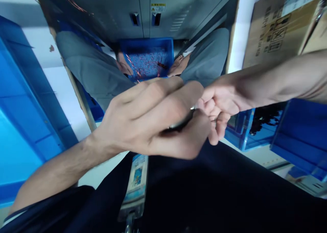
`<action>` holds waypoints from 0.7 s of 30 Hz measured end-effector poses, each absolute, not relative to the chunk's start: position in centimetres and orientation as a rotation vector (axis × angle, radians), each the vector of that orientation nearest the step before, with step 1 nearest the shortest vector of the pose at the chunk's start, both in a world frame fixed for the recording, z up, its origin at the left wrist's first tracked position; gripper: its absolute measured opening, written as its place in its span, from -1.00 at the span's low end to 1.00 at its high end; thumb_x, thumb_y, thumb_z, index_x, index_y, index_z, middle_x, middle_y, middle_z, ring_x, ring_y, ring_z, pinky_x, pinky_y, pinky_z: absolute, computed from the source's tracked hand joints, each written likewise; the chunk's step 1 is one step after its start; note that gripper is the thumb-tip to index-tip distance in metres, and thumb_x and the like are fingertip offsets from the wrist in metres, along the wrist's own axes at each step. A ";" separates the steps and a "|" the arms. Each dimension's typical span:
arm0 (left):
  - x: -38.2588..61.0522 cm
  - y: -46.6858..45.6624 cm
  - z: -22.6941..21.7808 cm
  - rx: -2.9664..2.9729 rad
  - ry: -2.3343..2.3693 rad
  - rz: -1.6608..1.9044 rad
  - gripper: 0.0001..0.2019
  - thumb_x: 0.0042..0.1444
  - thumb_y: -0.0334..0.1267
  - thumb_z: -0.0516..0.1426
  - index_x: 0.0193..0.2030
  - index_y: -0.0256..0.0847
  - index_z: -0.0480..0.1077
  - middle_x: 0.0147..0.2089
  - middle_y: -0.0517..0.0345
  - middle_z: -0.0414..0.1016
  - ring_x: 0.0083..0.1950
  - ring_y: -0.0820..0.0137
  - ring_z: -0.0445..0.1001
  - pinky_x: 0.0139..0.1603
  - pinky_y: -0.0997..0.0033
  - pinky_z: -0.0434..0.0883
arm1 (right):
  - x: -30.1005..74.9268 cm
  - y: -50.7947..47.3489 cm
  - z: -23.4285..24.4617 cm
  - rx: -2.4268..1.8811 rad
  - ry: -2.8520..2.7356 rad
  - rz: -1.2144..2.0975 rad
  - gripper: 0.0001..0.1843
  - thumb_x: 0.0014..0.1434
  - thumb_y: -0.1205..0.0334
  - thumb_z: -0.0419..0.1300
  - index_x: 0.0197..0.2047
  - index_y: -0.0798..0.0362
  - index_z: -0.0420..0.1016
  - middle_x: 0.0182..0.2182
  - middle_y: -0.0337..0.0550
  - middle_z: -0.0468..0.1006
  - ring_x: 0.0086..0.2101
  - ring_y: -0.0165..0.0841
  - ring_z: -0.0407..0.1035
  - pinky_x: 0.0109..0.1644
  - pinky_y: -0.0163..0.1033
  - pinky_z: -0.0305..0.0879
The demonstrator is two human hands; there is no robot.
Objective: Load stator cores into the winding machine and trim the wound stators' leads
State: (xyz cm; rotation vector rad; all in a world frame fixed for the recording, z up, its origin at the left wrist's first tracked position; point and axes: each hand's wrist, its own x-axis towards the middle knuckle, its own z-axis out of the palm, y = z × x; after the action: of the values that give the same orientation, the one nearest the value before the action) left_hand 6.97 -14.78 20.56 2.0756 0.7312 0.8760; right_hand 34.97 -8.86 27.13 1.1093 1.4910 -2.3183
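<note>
My left hand (155, 120) is curled closed around a dark, slim tool (180, 124) with a metal tip. My right hand (219, 106) meets it from the right, its fingers pinched together at the tool's tip on something too small to name. Both hands hover above my dark lap. Beyond them a blue bin (148, 57) holds small mixed parts with thin copper wire, and another person in grey sleeves rests both hands (178, 65) at its edges.
Large blue crates stand at the left (22, 124) and right (301, 137). A cardboard box (278, 25) is at the upper right. Grey metal cabinet doors (143, 11) fill the top. A badge card (136, 178) hangs at my lap.
</note>
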 end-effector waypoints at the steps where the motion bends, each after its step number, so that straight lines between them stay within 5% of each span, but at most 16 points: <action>1: 6.7 -14.8 20.7 2.159 0.650 0.940 -0.60 0.42 -0.35 0.34 0.20 0.35 0.70 0.43 0.46 0.71 0.39 0.09 0.78 0.36 -0.03 0.80 | 34.8 -8.5 26.5 0.943 1.286 -2.406 -0.41 0.55 -0.36 0.28 -0.11 0.02 0.79 -0.23 -0.07 0.80 -0.19 -0.25 0.75 -0.09 -0.17 0.72; 3: 6.4 -14.5 21.0 2.287 0.519 0.922 -0.57 0.44 -0.43 0.29 0.19 0.32 0.70 0.33 0.56 0.73 0.45 0.22 0.74 0.53 0.03 0.72 | 34.6 -8.1 25.4 0.764 0.929 -2.506 -0.52 0.44 -0.28 0.45 -0.04 0.02 0.77 -0.14 -0.06 0.82 -0.14 -0.24 0.77 -0.04 -0.14 0.74; 6: 6.4 -13.8 21.6 2.140 0.538 0.565 -0.70 0.45 -0.39 0.29 -0.05 0.27 0.68 0.05 0.64 0.76 0.42 0.35 0.75 0.69 0.02 0.56 | 34.5 -9.4 24.7 0.773 0.836 -2.533 -0.61 0.35 -0.13 0.59 -0.15 0.02 0.70 -0.24 -0.14 0.76 -0.31 -0.33 0.67 -0.18 -0.24 0.68; 10: 6.3 -13.7 21.5 2.352 0.492 0.693 -0.68 0.33 -0.32 0.38 0.06 0.31 0.68 0.21 0.49 0.79 0.33 0.09 0.81 0.55 -0.21 0.71 | 34.2 -11.5 24.9 1.006 1.276 -2.471 -0.50 0.38 -0.24 0.52 -0.29 0.00 0.58 -0.44 -0.30 0.51 -0.49 -0.46 0.34 -0.39 -0.32 0.42; 13: 6.2 -14.7 20.7 2.314 0.737 0.929 -0.60 0.25 -0.15 0.49 0.20 0.06 0.64 0.07 0.13 0.82 -0.03 0.04 0.85 0.13 -0.12 0.87 | 34.0 -11.6 26.2 1.143 1.903 -2.150 -0.53 0.54 -0.21 0.28 -0.28 -0.05 0.59 -0.41 -0.34 0.42 -0.39 -0.48 0.34 -0.30 -0.33 0.32; 16: 7.5 -15.5 19.7 1.584 0.609 0.673 -0.76 0.48 -0.01 0.32 0.13 -0.04 0.58 -0.24 0.14 0.73 -0.40 0.30 0.66 -0.38 0.29 0.66 | 35.2 -11.0 27.2 1.126 2.247 -1.841 -0.59 0.52 -0.19 0.31 -0.29 -0.13 0.63 -0.43 -0.32 0.36 -0.35 -0.42 0.34 -0.27 -0.28 0.27; 18: 9.1 -15.6 19.4 1.336 0.513 0.648 -0.69 0.53 0.12 0.26 0.13 -0.03 0.58 -0.26 0.12 0.70 -0.38 0.25 0.68 -0.36 0.26 0.65 | 37.7 -10.4 26.9 1.161 2.551 -1.544 -0.65 0.50 -0.22 0.36 -0.23 -0.19 0.68 -0.46 -0.31 0.36 -0.36 -0.36 0.32 -0.25 -0.21 0.31; 21: 10.6 -15.4 19.6 1.320 0.622 0.844 -0.42 0.26 0.28 0.46 0.23 -0.02 0.60 -0.18 0.02 0.72 -0.17 0.02 0.77 -0.12 0.01 0.75 | 45.3 -8.8 25.1 1.547 2.967 -0.784 -0.58 0.55 -0.32 0.30 -0.02 -0.18 0.74 -0.39 -0.22 0.48 -0.29 -0.23 0.40 -0.05 -0.03 0.46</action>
State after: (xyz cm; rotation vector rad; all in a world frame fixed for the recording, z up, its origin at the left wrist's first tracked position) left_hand 10.62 -15.42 19.64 1.3203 0.6218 0.8439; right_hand 45.29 -8.81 25.07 1.5466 2.9671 -0.7837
